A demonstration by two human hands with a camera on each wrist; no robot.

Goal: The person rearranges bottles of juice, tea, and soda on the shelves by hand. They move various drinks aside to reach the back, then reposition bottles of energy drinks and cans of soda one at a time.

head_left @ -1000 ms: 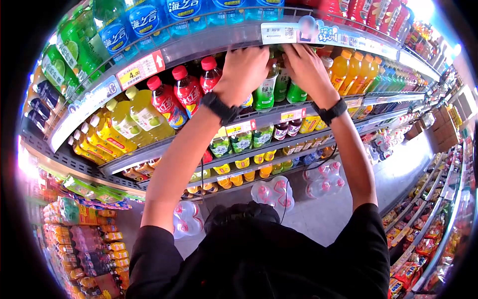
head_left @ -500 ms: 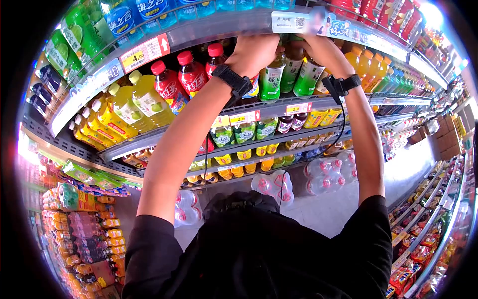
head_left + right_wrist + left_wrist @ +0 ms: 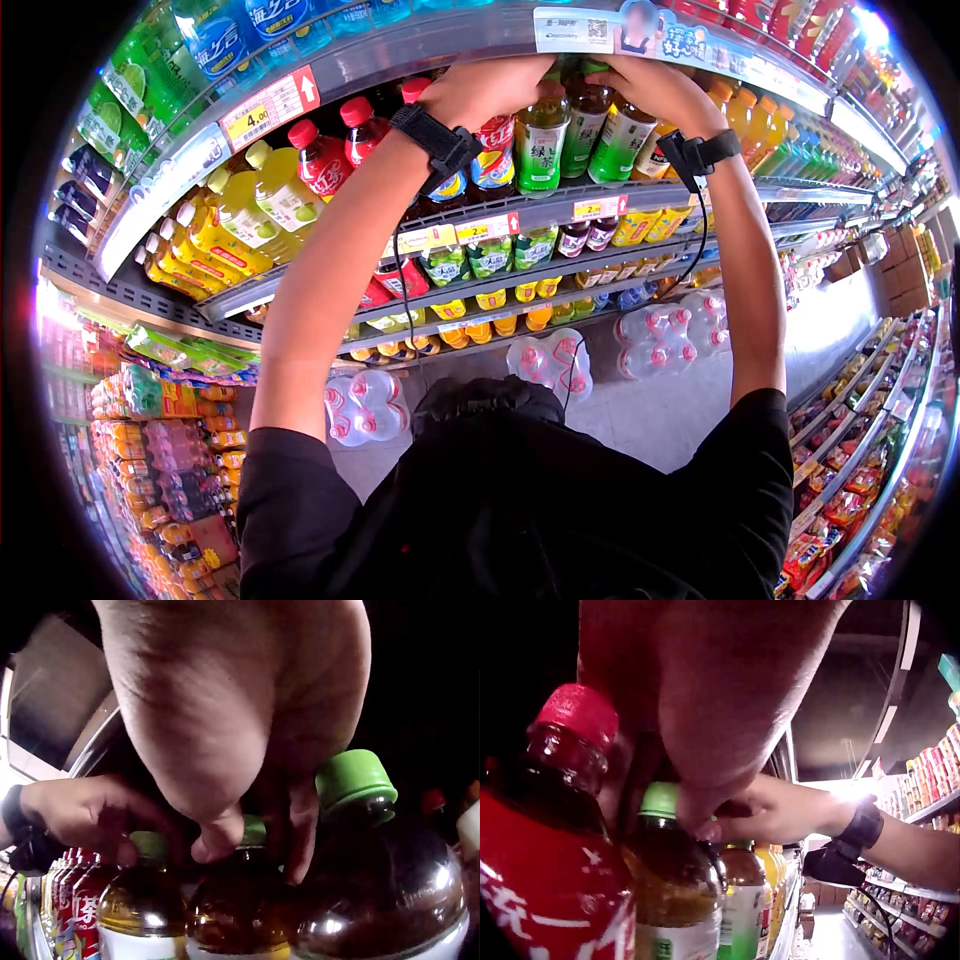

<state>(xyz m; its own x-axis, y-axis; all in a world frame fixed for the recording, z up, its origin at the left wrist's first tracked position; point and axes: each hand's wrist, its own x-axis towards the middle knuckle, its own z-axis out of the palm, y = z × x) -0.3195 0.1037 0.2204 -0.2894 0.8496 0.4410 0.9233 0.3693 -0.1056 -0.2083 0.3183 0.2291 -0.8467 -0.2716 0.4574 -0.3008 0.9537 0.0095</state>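
Reaches forward with both arms, bringing the left hand (image 3: 490, 88) and right hand (image 3: 655, 90) near each other. Slants the left forearm (image 3: 340, 260) inward and bends at the left wrist (image 3: 435, 145). Holds the right forearm (image 3: 748, 270) more steeply, also leaning inward, and bends at the right wrist (image 3: 698, 160). Points the right thumb (image 3: 221, 836) and right fingers (image 3: 302, 832) downward, apart from each other. Lowers the left thumb (image 3: 705, 802) too, partly hiding the left fingers in the left wrist view.
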